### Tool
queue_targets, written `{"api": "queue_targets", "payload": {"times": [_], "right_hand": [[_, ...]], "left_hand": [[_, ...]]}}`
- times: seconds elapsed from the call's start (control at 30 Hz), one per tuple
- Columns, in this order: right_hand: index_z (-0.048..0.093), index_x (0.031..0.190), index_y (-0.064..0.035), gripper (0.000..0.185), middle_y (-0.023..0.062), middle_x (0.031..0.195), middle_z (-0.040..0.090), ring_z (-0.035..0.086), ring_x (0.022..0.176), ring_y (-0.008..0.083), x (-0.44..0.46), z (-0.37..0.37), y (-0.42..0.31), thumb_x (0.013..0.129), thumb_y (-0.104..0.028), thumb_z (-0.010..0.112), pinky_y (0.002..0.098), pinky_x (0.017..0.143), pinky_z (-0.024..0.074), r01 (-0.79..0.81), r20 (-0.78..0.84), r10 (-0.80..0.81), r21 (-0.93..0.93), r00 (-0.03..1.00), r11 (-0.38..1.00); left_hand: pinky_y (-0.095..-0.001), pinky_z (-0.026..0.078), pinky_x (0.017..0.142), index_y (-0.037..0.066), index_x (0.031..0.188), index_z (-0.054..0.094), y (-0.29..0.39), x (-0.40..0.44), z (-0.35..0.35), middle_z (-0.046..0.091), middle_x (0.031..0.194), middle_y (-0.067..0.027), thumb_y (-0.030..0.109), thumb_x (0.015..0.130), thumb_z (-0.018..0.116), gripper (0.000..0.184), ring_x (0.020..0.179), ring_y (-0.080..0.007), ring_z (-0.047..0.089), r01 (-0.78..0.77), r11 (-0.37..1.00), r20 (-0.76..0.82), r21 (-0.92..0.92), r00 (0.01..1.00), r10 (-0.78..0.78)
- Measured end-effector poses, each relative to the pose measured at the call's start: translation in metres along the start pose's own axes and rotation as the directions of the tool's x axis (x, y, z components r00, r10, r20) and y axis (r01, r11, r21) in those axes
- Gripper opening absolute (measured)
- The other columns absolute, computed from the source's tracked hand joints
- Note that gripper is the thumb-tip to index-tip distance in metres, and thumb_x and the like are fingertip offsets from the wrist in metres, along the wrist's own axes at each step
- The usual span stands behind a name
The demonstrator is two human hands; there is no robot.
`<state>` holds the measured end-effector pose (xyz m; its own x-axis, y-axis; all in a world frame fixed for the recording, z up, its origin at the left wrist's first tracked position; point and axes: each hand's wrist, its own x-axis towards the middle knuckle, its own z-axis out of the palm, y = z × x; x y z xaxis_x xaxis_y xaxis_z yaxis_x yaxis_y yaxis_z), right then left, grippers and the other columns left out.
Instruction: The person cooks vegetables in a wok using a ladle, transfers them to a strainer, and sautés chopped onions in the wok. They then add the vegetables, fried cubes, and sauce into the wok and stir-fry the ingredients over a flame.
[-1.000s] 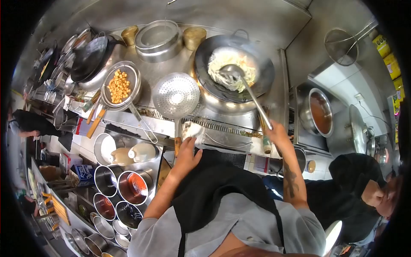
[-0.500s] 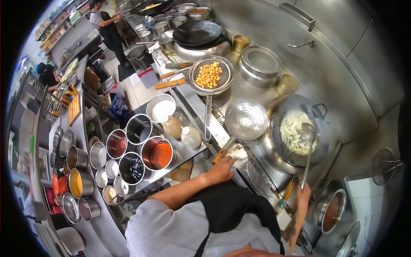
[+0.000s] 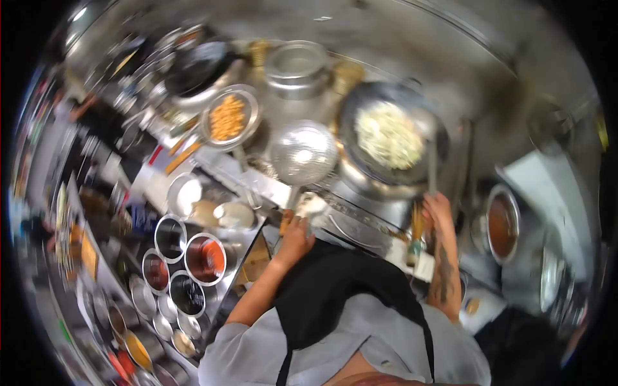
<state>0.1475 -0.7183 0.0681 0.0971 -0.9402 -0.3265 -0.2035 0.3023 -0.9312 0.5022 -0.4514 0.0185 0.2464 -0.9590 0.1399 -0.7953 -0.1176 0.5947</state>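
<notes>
My right hand (image 3: pixel 438 211) is closed around the long handle of a metal ladle (image 3: pixel 432 161), whose bowl rests in a dark wok (image 3: pixel 360 170). Pale shredded vegetables (image 3: pixel 389 135) lie in this wok beside the ladle bowl. My left hand (image 3: pixel 295 241) is at the wooden handle of a perforated metal skimmer (image 3: pixel 304 154), fingers curled on it. A white cloth (image 3: pixel 312 204) lies just beyond those fingers. Motion blur softens the view, so the left fingertips are unclear.
A strainer of golden cubes (image 3: pixel 228 119) sits left of the skimmer. Behind stand a metal pot (image 3: pixel 296 67) and another wok (image 3: pixel 199 67). Several containers of sauces, one with red liquid (image 3: pixel 207 258), are at left. A pot of brown liquid (image 3: pixel 503 225) stands right.
The view has turned, shifting the wok and both hands leftward and upward in it. The ladle stays in the wok at the vegetables' right side. My left hand remains at the skimmer handle.
</notes>
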Motion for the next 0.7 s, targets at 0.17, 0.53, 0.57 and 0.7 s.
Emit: {"api": "queue_targets", "payload": {"times": [0.17,0.53,0.57,0.7], "right_hand": [[0.055,0.093,-0.0055,0.016,0.0003,0.066,0.055,0.051,0.048,0.0121,-0.038,0.035,-0.033,0.091,-0.019,0.063,0.0292,0.041,0.0423,-0.447,0.385,0.298,0.393,0.874,0.803],[0.055,0.099,-0.0078,0.010,-0.0020,0.064,0.051,0.049,0.047,0.0075,-0.025,0.049,-0.017,0.093,-0.016,0.056,0.0253,0.038,0.0393,-0.038,0.138,0.052,-0.108,0.989,0.993],[0.055,0.098,-0.0076,0.010,-0.0018,0.065,0.051,0.049,0.046,0.0077,-0.035,0.065,-0.033,0.093,-0.016,0.056,0.0247,0.038,0.0386,-0.165,0.160,0.160,0.018,0.974,0.986],[0.050,0.090,-0.0079,0.008,0.0001,0.065,0.052,0.048,0.044,0.0108,-0.062,0.033,-0.047,0.094,-0.015,0.052,0.0271,0.038,0.0399,-0.399,0.369,0.288,0.270,0.884,0.877]], "left_hand": [[-0.0472,0.037,0.102,-0.008,0.120,0.050,-0.010,0.010,0.012,0.052,0.119,-0.0297,0.017,0.071,0.073,0.060,0.114,-0.0461,0.047,-0.053,0.995,0.043,0.090,0.998,0.049],[-0.0477,0.047,0.088,-0.009,0.131,0.035,-0.018,0.057,0.014,0.053,0.111,-0.0275,0.019,0.074,0.069,0.072,0.101,-0.0446,0.056,0.051,0.974,0.170,0.222,0.981,-0.091],[-0.0483,0.048,0.086,-0.009,0.130,0.035,-0.018,0.061,0.019,0.054,0.109,-0.0283,0.020,0.073,0.068,0.072,0.098,-0.0445,0.057,0.055,0.964,0.166,0.258,0.981,-0.100],[-0.0487,0.050,0.080,-0.007,0.130,0.035,-0.029,0.076,0.040,0.055,0.103,-0.0282,0.024,0.071,0.068,0.075,0.090,-0.0437,0.059,0.074,0.931,0.221,0.358,0.962,-0.162]]}}
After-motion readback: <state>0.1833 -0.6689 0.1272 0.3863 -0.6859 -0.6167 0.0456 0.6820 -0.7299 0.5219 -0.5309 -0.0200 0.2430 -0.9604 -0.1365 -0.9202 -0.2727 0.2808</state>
